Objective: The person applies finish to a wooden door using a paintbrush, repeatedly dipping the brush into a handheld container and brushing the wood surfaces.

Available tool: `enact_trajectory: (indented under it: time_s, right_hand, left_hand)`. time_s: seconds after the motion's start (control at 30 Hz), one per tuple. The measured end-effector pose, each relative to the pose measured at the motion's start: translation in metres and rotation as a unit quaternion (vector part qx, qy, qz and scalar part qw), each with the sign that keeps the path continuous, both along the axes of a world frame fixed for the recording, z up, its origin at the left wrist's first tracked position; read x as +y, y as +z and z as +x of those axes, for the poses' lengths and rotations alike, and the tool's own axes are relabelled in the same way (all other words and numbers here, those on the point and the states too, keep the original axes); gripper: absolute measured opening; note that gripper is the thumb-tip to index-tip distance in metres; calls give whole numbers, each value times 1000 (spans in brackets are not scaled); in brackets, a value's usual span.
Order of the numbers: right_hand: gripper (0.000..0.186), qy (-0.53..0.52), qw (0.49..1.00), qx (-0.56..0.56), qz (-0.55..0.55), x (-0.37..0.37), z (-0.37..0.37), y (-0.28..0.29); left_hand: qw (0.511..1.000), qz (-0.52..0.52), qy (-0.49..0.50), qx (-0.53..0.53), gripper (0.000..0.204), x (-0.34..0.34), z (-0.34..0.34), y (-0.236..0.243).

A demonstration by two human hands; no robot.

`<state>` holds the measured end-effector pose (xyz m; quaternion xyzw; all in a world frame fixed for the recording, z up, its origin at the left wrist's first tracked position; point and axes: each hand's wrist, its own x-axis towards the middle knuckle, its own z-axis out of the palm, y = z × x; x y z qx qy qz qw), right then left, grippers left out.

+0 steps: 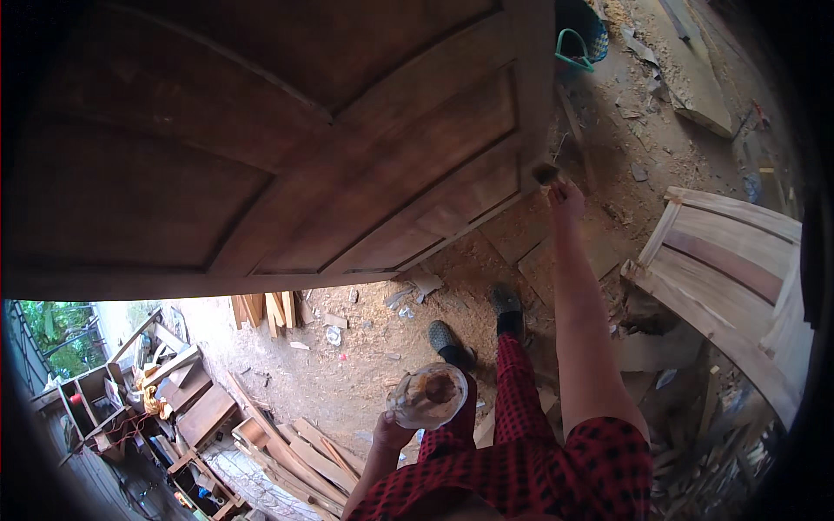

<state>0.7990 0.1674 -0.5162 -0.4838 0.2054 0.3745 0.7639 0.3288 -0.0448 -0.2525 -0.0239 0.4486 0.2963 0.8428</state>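
Observation:
A large dark brown panelled wooden door [382, 165] fills the upper left. My right hand [568, 199] is stretched far out beside the door's right edge, fingers closed round a brush [545, 174]. The dark brush end is next to the door's edge; I cannot tell whether it touches. Close to my body, my left hand [393, 431] grips a cloudy, pale container [426, 396] from its left side. Its open top faces up, with brownish stuff inside.
A pale unfinished panelled wooden piece [730, 260] leans at the right. Loose boards [304, 460] and a cluttered wooden shelf [104, 399] lie lower left. A basket with a green handle [573, 48] stands at the top. Shavings and scraps cover the floor [382, 326] around my shoes.

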Motion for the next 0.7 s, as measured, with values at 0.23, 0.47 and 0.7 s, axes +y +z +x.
enact_trajectory:
  time_s: [0.23,0.47,0.7]
  right_hand:
    - [26,48,995,-88,-20,36,-37,60]
    - [25,35,949,-62,306,36,-52,170]
    - [26,-81,967,174,168,-4,-80,9]
  left_hand:
    - [1000,5,0,19,96,-13,-9,-8]
    - [1000,15,-4,11,102,-8,-10,-1]
    - [999,-33,34,-18,105,-27,-32,-16]
